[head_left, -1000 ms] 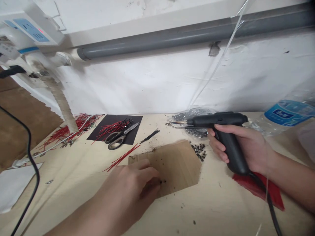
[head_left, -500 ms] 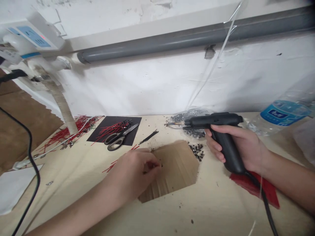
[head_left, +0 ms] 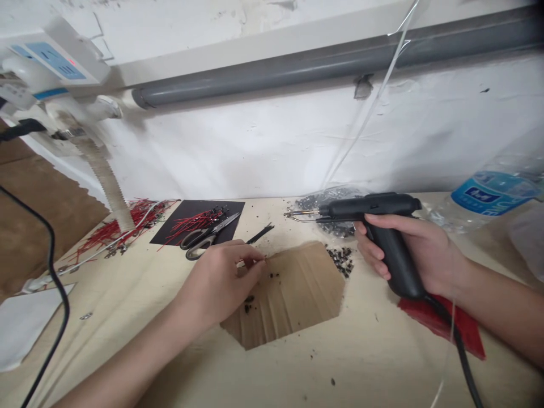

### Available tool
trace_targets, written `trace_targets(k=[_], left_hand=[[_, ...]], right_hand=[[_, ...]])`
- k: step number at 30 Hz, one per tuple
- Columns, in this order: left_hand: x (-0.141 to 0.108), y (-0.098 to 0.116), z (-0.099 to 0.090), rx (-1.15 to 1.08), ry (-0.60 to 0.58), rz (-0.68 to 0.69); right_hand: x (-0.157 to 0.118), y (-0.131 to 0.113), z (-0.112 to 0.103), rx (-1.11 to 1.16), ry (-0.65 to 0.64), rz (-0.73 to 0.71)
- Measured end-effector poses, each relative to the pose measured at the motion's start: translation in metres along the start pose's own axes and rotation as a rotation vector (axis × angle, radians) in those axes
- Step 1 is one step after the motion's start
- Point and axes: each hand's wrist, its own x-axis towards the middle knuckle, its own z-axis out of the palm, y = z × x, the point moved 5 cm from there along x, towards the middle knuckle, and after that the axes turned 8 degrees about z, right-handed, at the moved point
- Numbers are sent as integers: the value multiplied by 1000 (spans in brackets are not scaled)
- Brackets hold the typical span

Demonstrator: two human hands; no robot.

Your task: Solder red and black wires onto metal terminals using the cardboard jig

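Note:
My right hand (head_left: 419, 249) grips a black pistol-shaped soldering iron (head_left: 395, 249), forefinger along its upper side, the metal tip (head_left: 304, 213) pointing left above the table. Over the left part of a brown cardboard piece (head_left: 297, 300), my left hand (head_left: 229, 277) has thumb and fingers pinched together. Whatever sits between those fingertips is too small to make out. Several tiny black parts (head_left: 250, 303) lie on the cardboard close to the left hand. A pile of small black and silvery parts (head_left: 341, 262) touches the cardboard's right edge.
Scissors (head_left: 204, 241) and red wires (head_left: 195, 221) lie on a black sheet (head_left: 170, 226); more red wires (head_left: 106, 226) are heaped left. Black thin strips (head_left: 260, 233) lie nearby. Behind the iron sits a plastic bag of parts (head_left: 340, 226). A bottle (head_left: 480, 195) stands right, above a red packet (head_left: 429, 323).
My left hand has moved left and slightly up, away from the middle of the cardboard, uncovering tiny black parts there. My right hand holds the soldering iron almost still.

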Motion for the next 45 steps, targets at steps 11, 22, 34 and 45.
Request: trace_targets(k=[11,22,34,45], left_hand=[[-11,9,9,-22,-53,210],[-14,7,13,96,-45,284],[-15,10,10,53,-8,355],[-10,3,14,120,-76,324]], right_hand=[[-1,-1,0,0,26,-5],[-2,0,-1,-3,41,6],[-3,-1,2,-9,36,4],[1,1,-2,-4,18,23]])
